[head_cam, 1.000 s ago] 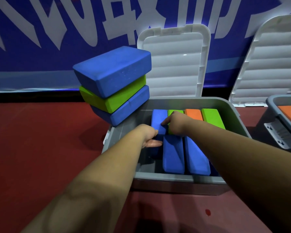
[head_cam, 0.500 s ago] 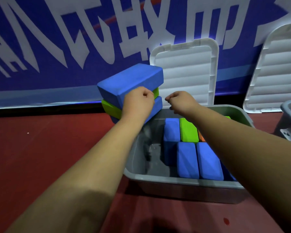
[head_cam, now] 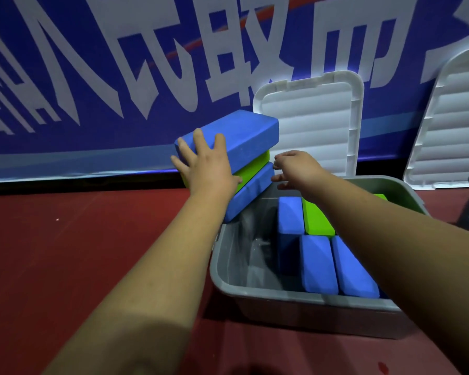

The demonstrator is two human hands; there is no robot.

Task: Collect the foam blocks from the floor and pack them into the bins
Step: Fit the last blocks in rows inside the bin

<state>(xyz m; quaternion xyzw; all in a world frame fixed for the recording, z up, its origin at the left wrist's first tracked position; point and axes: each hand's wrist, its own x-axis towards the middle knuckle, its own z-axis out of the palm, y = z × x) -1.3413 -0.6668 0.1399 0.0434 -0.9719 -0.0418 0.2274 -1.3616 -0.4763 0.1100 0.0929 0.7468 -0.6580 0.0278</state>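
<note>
Picking up the next load: the tilted stack [head_cam: 244, 139] of blocks leans at the bin's [head_cam: 255, 292] far-left corner, the left hand [head_cam: 206, 169] spread wide on its left end and the right hand [head_cam: 295, 169] loosely open beside its right end, so next both must clamp and lift.

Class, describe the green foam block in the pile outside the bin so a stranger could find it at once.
Start at the central grey bin. At its far left corner stands a tilted pile of three foam blocks, under the left hand. The green block is the middle one, sandwiched between the top blue block and the bottom blue block, unlike the green one inside the bin.
</note>
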